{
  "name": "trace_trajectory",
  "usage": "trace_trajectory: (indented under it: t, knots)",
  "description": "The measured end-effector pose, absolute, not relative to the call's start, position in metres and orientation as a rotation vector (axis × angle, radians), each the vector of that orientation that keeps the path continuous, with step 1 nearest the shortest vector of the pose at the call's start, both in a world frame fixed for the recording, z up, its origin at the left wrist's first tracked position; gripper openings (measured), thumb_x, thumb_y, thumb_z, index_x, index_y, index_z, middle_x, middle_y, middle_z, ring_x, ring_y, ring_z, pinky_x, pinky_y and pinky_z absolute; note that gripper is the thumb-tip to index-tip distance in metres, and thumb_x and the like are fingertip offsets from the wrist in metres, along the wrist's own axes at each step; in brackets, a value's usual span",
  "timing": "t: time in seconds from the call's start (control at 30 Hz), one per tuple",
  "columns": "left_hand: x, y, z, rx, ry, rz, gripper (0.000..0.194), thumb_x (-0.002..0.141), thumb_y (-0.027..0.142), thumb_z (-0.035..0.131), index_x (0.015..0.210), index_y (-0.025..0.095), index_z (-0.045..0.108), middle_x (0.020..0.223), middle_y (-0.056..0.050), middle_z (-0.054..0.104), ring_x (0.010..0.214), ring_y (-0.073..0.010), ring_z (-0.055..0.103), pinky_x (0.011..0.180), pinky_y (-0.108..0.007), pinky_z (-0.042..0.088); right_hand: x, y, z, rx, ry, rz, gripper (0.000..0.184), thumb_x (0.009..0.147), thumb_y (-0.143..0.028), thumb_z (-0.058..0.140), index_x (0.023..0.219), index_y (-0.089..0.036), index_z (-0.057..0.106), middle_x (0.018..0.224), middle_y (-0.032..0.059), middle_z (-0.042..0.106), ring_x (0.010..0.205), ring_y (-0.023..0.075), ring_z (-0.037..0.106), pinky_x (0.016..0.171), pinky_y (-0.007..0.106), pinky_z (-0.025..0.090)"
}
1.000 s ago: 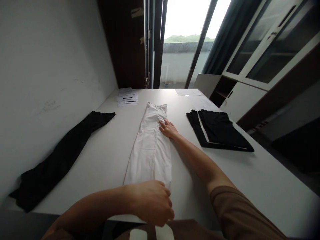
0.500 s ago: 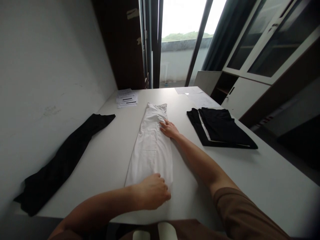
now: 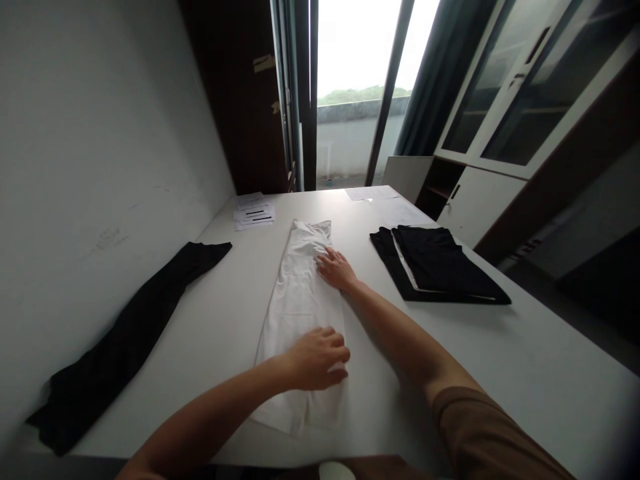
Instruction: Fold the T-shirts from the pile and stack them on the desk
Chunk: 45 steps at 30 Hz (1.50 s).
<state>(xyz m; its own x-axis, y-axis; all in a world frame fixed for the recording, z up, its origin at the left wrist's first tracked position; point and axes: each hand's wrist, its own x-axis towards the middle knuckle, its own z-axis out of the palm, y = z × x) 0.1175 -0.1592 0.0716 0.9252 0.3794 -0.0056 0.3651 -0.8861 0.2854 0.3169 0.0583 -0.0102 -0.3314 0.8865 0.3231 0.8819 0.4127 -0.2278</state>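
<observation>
A pair of white trousers (image 3: pixel 287 300), folded lengthwise, lies in the middle of the table with its waist end away from me. My right hand (image 3: pixel 336 268) rests on the right side of the upper part, its fingers spread. Over the lower legs is my left hand (image 3: pixel 319 360), fingers loosely bent and the thumb apart, with nothing seen between them. Whether it touches the cloth I cannot tell. Below my left wrist, the hem end (image 3: pixel 300 410) lies near the table's front edge, partly covered by my forearm.
Black folded trousers (image 3: pixel 440 263) are stacked at the right, a pale layer among them. A long black garment (image 3: pixel 135 333) lies along the left wall. Papers (image 3: pixel 254 212) sit at the far left, more sheets (image 3: pixel 395 205) at the far right. The white table (image 3: pixel 500 373) runs toward a window.
My left hand has let go of the hem end and moved up the trousers, fingers loosening. The hem end now shows below my wrist. My right hand stays on the upper part.
</observation>
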Motion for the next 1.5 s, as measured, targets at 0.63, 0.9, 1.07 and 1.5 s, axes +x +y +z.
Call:
trace_trajectory:
  t: [0.63,0.9,1.07,1.5]
  knots:
    - [0.117,-0.186,0.052,2.849,0.359,0.020,0.056,0.108,0.045,0.036,0.160,0.025,0.035,0.170,-0.010,0.025,0.157,-0.0302,0.019,0.125,-0.062,0.016,0.296,0.051,-0.018,-1.296,-2.546,0.169,0.055,0.105,-0.055,0.040,0.153,-0.029,0.050,0.164,0.0059,0.037,0.155,0.0255,0.027,0.127,0.047,0.018]
    - [0.118,-0.175,0.065,2.667,0.287,0.107,0.056,0.106,0.047,0.044,0.158,0.028,0.039,0.161,-0.006,0.043,0.153,-0.0225,0.034,0.125,-0.048,0.026,0.298,0.050,-0.015,-1.280,-2.541,0.177,0.052,0.104,-0.051,0.043,0.151,-0.030,0.053,0.161,0.0055,0.042,0.153,0.0239,0.032,0.126,0.045,0.022]
    - [0.093,-0.116,0.040,2.749,1.124,0.281,0.055,0.103,0.043,0.049,0.154,0.023,0.045,0.166,-0.013,0.034,0.156,-0.0280,0.025,0.125,-0.055,0.022,0.298,0.051,-0.018,-1.277,-2.499,0.139,0.049,0.104,-0.050,0.043,0.145,-0.028,0.058,0.159,0.0052,0.046,0.153,0.0245,0.031,0.127,0.045,0.020]
    - [0.060,-0.068,-0.003,2.469,1.826,0.202,0.067,0.103,0.060,0.031,0.161,0.025,0.034,0.171,-0.010,0.022,0.158,-0.0319,0.017,0.126,-0.054,0.015,0.305,0.057,-0.018,-1.641,-2.353,0.123,0.058,0.102,-0.058,0.042,0.151,-0.029,0.049,0.171,0.0060,0.020,0.158,0.0300,0.011,0.126,0.057,0.011]
